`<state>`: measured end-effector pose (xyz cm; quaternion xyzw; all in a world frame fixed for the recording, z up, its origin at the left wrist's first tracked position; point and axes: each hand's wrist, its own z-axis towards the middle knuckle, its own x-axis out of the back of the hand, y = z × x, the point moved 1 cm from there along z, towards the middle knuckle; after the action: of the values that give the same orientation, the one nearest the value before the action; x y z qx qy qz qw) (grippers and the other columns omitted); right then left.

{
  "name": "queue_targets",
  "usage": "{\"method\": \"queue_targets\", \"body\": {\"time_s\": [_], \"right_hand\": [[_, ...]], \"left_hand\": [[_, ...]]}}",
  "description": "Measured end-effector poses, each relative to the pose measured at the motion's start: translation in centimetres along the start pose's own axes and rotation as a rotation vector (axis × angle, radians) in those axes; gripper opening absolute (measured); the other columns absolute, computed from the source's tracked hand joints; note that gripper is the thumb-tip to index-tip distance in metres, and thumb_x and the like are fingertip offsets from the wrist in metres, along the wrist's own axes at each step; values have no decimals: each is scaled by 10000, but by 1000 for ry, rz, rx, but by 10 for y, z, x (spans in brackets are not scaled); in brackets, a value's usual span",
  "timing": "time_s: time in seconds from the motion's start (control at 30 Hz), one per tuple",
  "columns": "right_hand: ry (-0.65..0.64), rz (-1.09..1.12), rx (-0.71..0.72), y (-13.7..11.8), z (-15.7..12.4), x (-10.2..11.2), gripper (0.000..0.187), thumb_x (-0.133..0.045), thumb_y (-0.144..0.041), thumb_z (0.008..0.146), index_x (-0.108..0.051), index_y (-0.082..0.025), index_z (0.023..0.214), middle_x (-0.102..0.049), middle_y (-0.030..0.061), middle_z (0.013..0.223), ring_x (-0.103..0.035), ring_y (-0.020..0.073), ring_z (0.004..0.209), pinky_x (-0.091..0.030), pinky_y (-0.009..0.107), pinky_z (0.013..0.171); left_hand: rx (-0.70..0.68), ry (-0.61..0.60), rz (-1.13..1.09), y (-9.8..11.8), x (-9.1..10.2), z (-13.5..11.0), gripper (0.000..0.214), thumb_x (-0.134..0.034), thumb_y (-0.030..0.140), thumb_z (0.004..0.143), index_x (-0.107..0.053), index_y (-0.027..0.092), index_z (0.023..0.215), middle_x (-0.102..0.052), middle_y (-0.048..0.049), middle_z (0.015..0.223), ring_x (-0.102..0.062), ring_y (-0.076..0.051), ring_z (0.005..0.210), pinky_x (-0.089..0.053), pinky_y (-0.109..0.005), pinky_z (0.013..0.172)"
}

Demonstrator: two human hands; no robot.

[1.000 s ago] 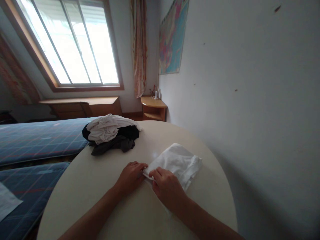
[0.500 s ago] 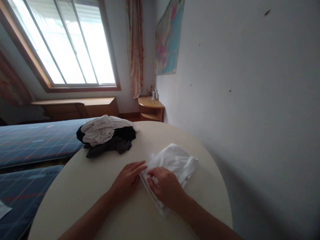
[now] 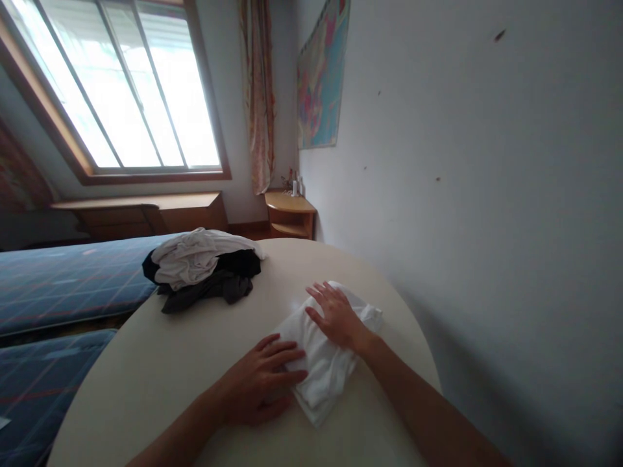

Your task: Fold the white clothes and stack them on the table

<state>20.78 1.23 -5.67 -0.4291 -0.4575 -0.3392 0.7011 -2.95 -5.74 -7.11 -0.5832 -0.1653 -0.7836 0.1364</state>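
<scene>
A folded white cloth, perhaps a garment (image 3: 316, 353), lies flat on the round cream table (image 3: 160, 395). My left hand (image 3: 260, 379) rests at its left edge with fingers spread, the fingertips over the fabric. Toward the cloth's far corner, my right hand (image 3: 335, 314) lies palm down with its fingers stretched out. Both hands cover parts of the cloth. Neither one grips anything.
At the table's far left sits a rumpled pile of white, black and dark grey clothes (image 3: 204, 266). Blue plaid mattresses (image 3: 73, 275) stand beyond the left edge. The white wall (image 3: 462, 227) runs close along the right side. A corner shelf (image 3: 291, 203) stands behind.
My right hand has moved away from me across the cloth and its curled fingers have straightened. My left hand has shifted slightly right and nearer, spreading its fingers over the cloth's edge.
</scene>
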Motion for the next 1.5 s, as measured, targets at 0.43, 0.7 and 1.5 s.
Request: {"method": "queue_targets", "body": {"time_s": [0.43,0.7,1.5], "right_hand": [[-152,-31,-77,48,8,-12,714,-231,-629,1003,-323,-181,1551,-232,101,1630,-111,247,1517,-86,434,1213],[-261,114,340,14,-29,25,655,-556,-586,909,-438,-304,1489,-382,53,1570,-193,254,1503,-66,493,1219],[-57,-122,-201,-11,-4,-41,605,-326,-552,1008,-340,-275,1546,-155,74,1650,-62,432,1492,-124,662,1149]], "left_hand": [[-81,-4,-42,19,8,9,448,-624,332,859,-582,329,1304,-567,-34,1431,-466,-291,1368,-281,-544,1186],[-81,116,9,10,-1,5,335,-550,220,950,-610,323,1263,-669,-22,1289,-568,-202,1260,-367,-430,1155],[431,386,184,-61,-25,-24,366,-511,174,902,-560,228,1261,-570,-102,1389,-550,-256,1268,-502,-451,1046]]}}
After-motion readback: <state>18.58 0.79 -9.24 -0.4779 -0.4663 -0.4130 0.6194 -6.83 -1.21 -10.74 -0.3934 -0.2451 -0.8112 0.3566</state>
